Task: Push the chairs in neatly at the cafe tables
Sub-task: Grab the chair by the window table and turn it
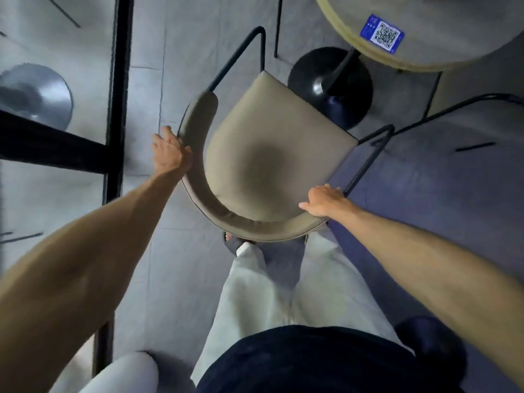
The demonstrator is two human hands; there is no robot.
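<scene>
A beige padded chair (272,143) with a curved backrest and thin black metal legs stands right in front of me, seen from above. Its seat points up and to the right, toward a round cafe table (419,52) whose black pedestal base (330,86) sits just beyond the seat's front edge. My left hand (170,148) grips the left side of the curved backrest. My right hand (323,202) rests over the right end of the backrest, fingers curled on it. My legs in light trousers stand directly behind the chair.
A blue QR-code sticker (382,37) lies on the tabletop. A black-framed glass partition (119,95) runs along the left, with another round pedestal base (37,95) behind it. The black legs of a second chair (453,109) stand at the right. The floor is grey.
</scene>
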